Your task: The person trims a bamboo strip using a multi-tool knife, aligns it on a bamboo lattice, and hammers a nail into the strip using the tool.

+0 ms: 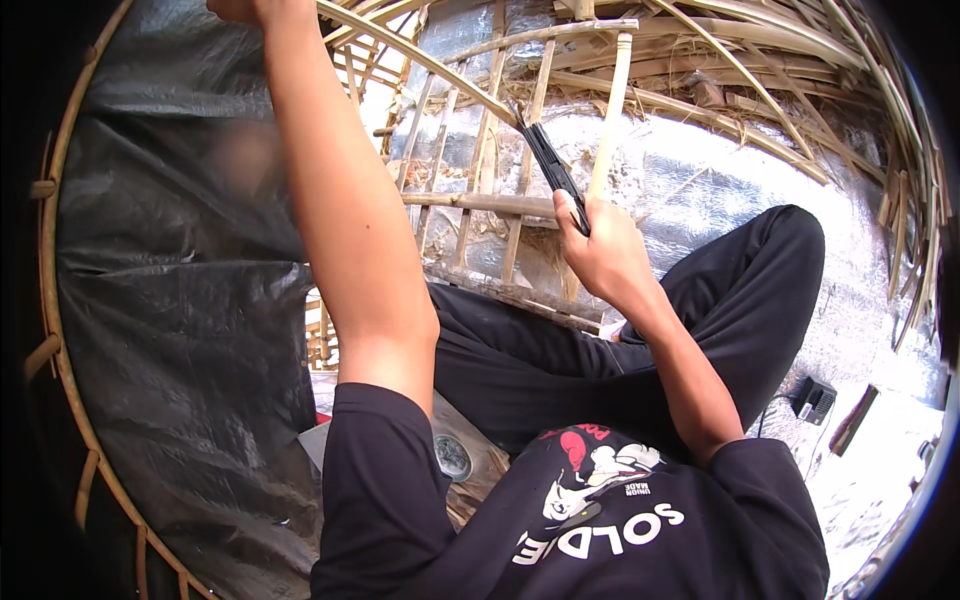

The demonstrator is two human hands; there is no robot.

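In my right hand (605,245) is a slim black tool with a ridged body (550,165), its kind not clear, with the fingers closed round its lower end and the thumb along it. Its upper end meets the tip of a long bamboo strip (420,58), which slants up and left out of view. My left arm reaches up across the view. Only part of my left hand (250,8) shows at the top edge, near the line of that strip; its fingers are cut off. Beneath the strip stands a ladder-like bamboo frame (480,203) with crossing slats.
Loose bamboo strips (720,110) lie heaped at the far right. Silvery sheeting (700,190) covers the floor. Black plastic sheeting (180,330) hangs at the left behind bent bamboo. A small round dish (453,457) sits by my left side; a black adapter (813,399) lies at the right.
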